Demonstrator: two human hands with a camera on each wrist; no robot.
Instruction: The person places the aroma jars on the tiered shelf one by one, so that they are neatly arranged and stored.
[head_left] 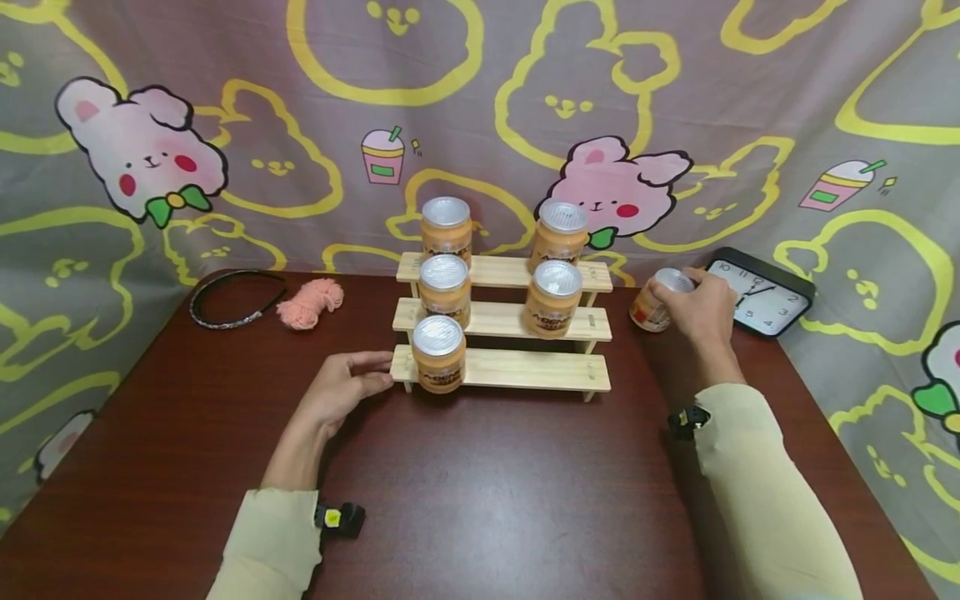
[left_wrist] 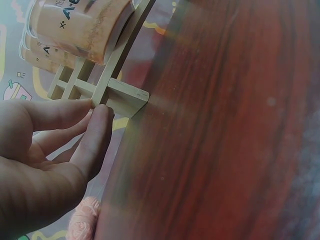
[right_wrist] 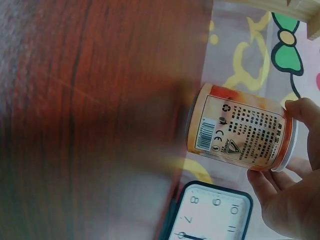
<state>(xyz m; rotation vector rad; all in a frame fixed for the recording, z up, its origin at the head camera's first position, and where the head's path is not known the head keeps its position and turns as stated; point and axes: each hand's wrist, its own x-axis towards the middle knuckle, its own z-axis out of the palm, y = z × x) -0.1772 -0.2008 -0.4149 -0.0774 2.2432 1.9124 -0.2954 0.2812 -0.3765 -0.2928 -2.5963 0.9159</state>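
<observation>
My right hand (head_left: 703, 310) grips an orange can (right_wrist: 240, 129) near its silver lid, thumb on one side and fingers on the other; it is slightly tilted, right of the three-step wooden rack (head_left: 525, 368). My left hand (head_left: 341, 390) pinches the left end of the rack's lowest step between thumb and fingers, seen closely in the left wrist view. Two like cans stand on the top step, left (head_left: 447, 229) and right (head_left: 559, 237). The middle step bears two more, left (head_left: 444, 293) and right (head_left: 553, 300). One can (head_left: 438, 357) stands at the left of the lowest step.
Behind and beside the right hand, a square black-rimmed clock (head_left: 761, 292) leans at the back right. A pink yarn skein (head_left: 311, 303) and a dark headband (head_left: 197, 310) lie at the back left. A patterned cloth (head_left: 480, 125) hangs behind the dark wooden table (head_left: 487, 500).
</observation>
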